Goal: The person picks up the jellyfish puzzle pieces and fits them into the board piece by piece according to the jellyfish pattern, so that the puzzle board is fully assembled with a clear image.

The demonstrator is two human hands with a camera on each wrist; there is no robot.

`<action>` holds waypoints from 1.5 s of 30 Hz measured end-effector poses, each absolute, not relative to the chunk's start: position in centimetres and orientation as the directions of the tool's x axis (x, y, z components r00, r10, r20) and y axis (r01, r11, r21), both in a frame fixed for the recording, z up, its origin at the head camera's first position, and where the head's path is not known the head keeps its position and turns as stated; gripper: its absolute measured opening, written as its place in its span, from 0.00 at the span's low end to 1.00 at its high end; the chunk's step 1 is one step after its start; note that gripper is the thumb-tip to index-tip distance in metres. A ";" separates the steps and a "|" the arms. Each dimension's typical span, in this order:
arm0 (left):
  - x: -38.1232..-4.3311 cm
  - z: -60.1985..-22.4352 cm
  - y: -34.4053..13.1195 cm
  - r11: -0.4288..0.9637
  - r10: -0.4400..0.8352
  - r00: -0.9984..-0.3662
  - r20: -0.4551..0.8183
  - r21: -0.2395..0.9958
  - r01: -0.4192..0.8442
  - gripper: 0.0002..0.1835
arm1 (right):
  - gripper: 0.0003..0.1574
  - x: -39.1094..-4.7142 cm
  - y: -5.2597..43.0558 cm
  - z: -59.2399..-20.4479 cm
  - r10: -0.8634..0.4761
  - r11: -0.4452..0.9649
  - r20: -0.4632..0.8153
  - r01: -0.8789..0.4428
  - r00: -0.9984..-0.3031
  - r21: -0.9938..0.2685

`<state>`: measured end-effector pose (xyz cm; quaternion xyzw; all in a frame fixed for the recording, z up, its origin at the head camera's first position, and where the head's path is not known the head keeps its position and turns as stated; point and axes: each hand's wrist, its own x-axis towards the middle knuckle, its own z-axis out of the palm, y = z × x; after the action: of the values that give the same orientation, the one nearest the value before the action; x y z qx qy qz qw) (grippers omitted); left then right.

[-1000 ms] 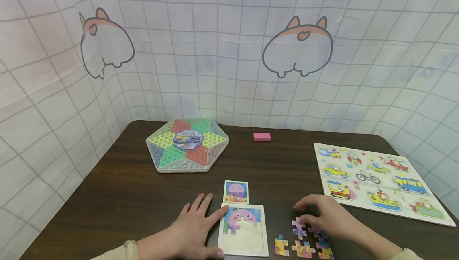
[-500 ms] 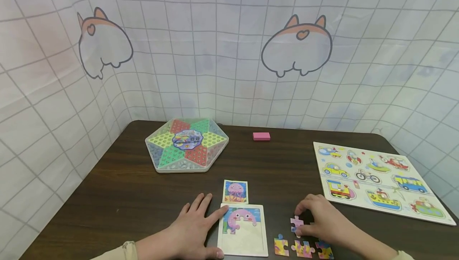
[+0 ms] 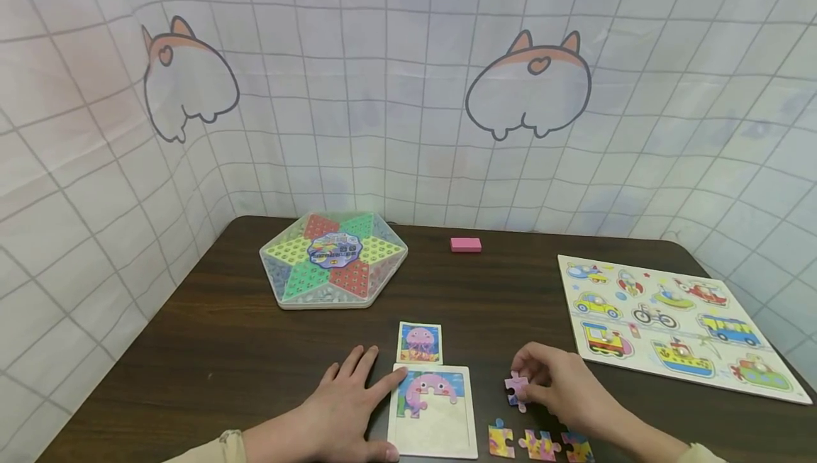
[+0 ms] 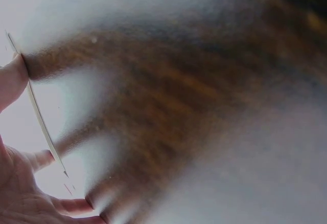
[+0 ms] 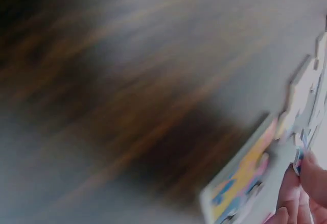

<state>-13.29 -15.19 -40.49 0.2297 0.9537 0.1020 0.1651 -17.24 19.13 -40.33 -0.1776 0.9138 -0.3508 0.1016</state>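
Note:
In the head view my right hand pinches a pink and purple jigsaw piece between thumb and fingers, right of the puzzle tray. The right wrist view shows the fingertips on that piece at the edge. My left hand lies with fingers spread, index fingertip and thumb at the tray's left border. Joined pieces in the tray's upper part form a pink jellyfish's head; its lower part shows bare board. Below the right hand lie a yellow piece, a pink-yellow piece and a blue-yellow piece.
A small jellyfish picture card touches the tray's top edge. Behind stand a hexagonal Chinese checkers box and a pink block. A vehicle peg puzzle board lies at the right. A patterned curtain surrounds the dark table.
The right hand has taken hold of the pink and purple piece, turned it and moved it left and away from the other loose pieces. The left hand has stayed in place.

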 end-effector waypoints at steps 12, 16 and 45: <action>-13.1 -40.6 -15.2 0.874 0.470 -0.846 -0.251 0.265 0.407 0.54 | 0.15 -17.5 16.0 -39.0 -0.374 0.507 -0.163 -0.054 -0.913 -0.860; -13.0 -40.6 -15.2 0.871 0.475 -0.847 -0.237 0.262 0.415 0.54 | 0.11 -17.3 13.9 -39.1 -0.434 0.474 -0.210 -0.024 -0.876 -0.880; -12.9 -40.5 -15.1 0.875 0.473 -0.852 -0.226 0.237 0.423 0.53 | 0.15 -16.9 7.6 -38.6 -0.409 0.671 -0.274 -0.083 -0.870 -0.737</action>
<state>-12.91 -15.10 -40.54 0.2337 0.9580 0.0896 0.1398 -16.92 7.61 -38.62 -0.1385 0.8886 -0.3814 0.2137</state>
